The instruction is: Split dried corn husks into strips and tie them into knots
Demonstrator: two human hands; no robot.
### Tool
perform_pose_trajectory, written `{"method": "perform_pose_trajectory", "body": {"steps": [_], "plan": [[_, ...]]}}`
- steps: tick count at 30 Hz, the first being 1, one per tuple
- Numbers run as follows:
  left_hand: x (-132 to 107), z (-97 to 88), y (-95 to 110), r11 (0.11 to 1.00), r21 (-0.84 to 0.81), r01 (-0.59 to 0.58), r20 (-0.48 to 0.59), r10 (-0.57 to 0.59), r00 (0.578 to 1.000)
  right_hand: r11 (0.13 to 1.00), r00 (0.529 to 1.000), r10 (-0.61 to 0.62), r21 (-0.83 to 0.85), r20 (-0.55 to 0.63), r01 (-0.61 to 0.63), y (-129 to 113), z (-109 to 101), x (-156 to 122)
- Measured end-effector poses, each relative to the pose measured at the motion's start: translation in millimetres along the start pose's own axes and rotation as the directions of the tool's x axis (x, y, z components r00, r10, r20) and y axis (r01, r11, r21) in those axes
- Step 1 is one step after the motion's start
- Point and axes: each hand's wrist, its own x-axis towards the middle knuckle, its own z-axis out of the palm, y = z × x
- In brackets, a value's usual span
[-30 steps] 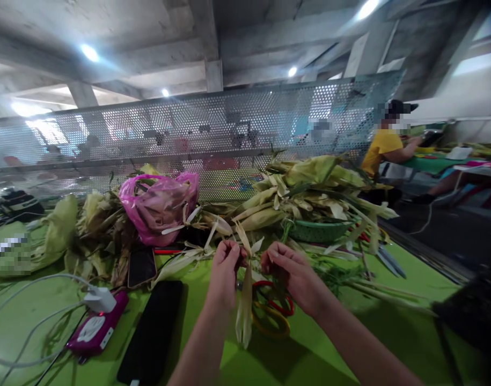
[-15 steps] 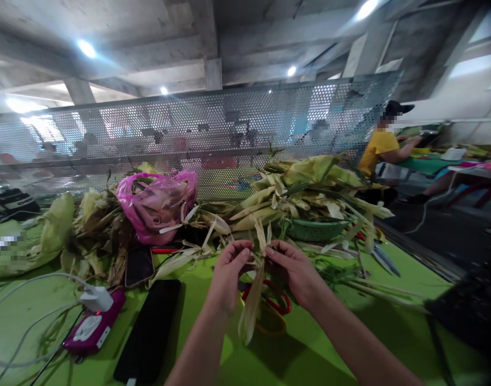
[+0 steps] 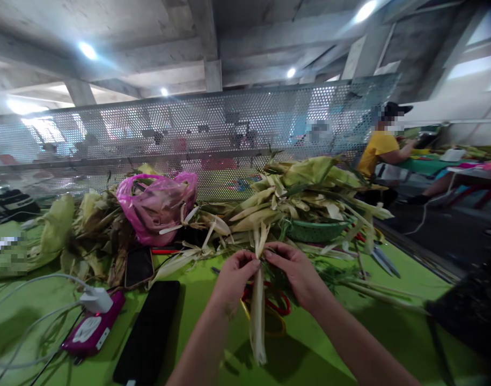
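A pale strip of dried corn husk [image 3: 257,305] hangs upright above the green table [image 3: 317,354]. My left hand [image 3: 234,279] and my right hand [image 3: 295,272] meet near its upper end, both pinched on it with fingertips almost touching. Its split tips stick up above my fingers. Under the strip lie red and yellow scissors [image 3: 274,311]. Behind my hands a heap of corn husks [image 3: 305,195] spills over a green basket [image 3: 315,230].
A pink plastic bag [image 3: 156,206] sits among husks at the left. A black phone [image 3: 148,332], a second phone [image 3: 138,265] and a magenta power bank with white charger [image 3: 93,321] lie front left. A perforated metal screen [image 3: 213,134] backs the table. A person in yellow [image 3: 384,147] sits at the right.
My hands have closed together on the husk strip's top. The strip now hangs straighter and lower, narrower than before.
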Motion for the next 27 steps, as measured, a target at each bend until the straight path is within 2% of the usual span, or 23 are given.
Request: {"method": "perform_pose_trajectory", "body": {"steps": [3, 5, 9, 12, 19, 22, 27], "plan": [[1.3, -0.9, 1.1, 0.997, 0.006, -0.079, -0.066, 0.079, 0.995, 0.987, 0.995, -0.082, -0.136, 0.055, 0.089, -1.1, -0.9, -0.3], [2.3, -2.1, 1.0, 0.996, 0.007, -0.093, -0.09, 0.093, 0.992, 0.943, 0.987, -0.125, -0.298, 0.098, 0.149, -0.6, -1.9, -0.8], [5.1, -5.4, -2.1, 0.99, 0.026, -0.137, -0.119, 0.14, 0.983, 0.738, 0.948, -0.272, -0.597, 0.165, 0.316, 1.6, -4.1, -2.4], [6.1, -6.5, -3.2, 0.988, 0.041, -0.15, -0.149, 0.155, 0.977, 0.648, 0.92, -0.319, -0.655, 0.228, 0.388, 1.5, -4.5, -3.0], [-1.2, -1.4, 2.1, 0.999, -0.05, -0.017, -0.098, 0.012, 0.995, 0.739, 0.947, -0.227, -0.593, 0.226, 0.319, 1.1, -3.5, -2.9], [-1.5, 0.3, 2.7, 0.999, -0.024, -0.037, -0.078, 0.035, 0.996, 0.752, 0.953, -0.197, -0.588, 0.23, 0.297, -0.4, -3.3, -2.8], [2.2, -2.1, 3.3, 0.994, -0.042, -0.103, -0.119, 0.098, 0.988, 0.804, 0.96, -0.193, -0.528, 0.203, 0.273, -10.3, -6.7, -3.1]]}}
